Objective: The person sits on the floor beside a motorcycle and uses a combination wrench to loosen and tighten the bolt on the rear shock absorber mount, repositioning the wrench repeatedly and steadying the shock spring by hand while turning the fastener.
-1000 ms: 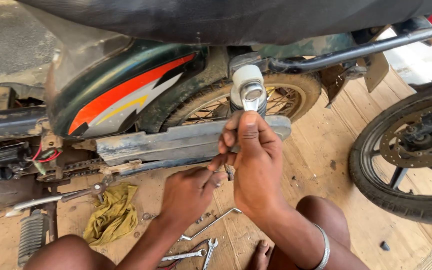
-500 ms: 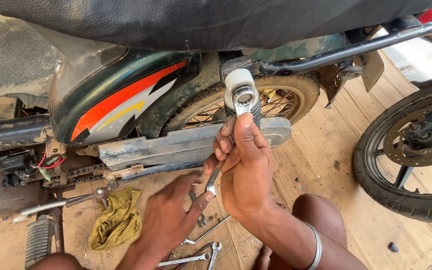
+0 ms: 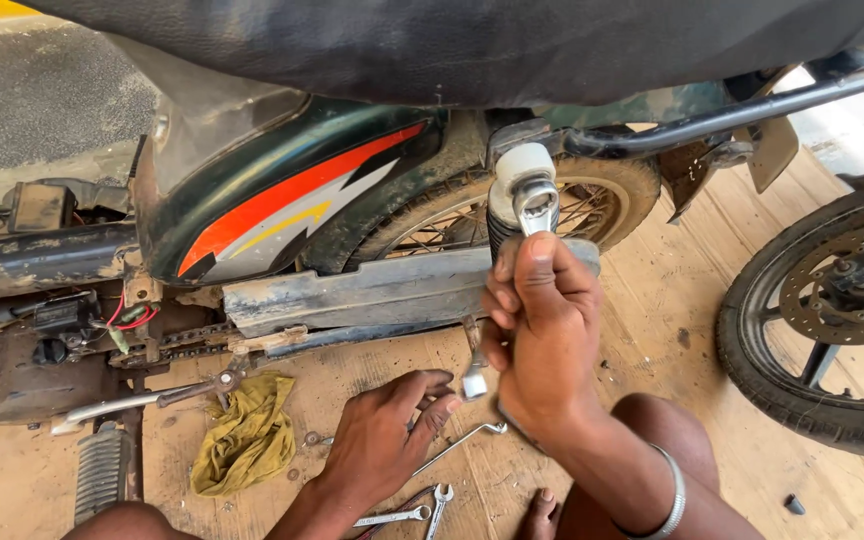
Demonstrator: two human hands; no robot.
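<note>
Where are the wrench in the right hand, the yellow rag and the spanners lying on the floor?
wrench (image 3: 535, 205), head view, on its ring end at the shock mount.
yellow rag (image 3: 248, 438), head view, on the middle of the crumpled cloth.
spanners (image 3: 422, 512), head view, on their heads beside the left hand's wrist.

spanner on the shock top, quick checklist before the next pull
1. Ring end of the spanner seated on the upper shock mount fastener: ok.
2. Right hand gripping the spanner handle: ok.
3. Left hand steadying anything: not ok, it rests on the wooden floor near the loose spanners.
4. Fastener tightness: cannot tell.
5. Motorcycle propped securely: cannot tell.
</note>
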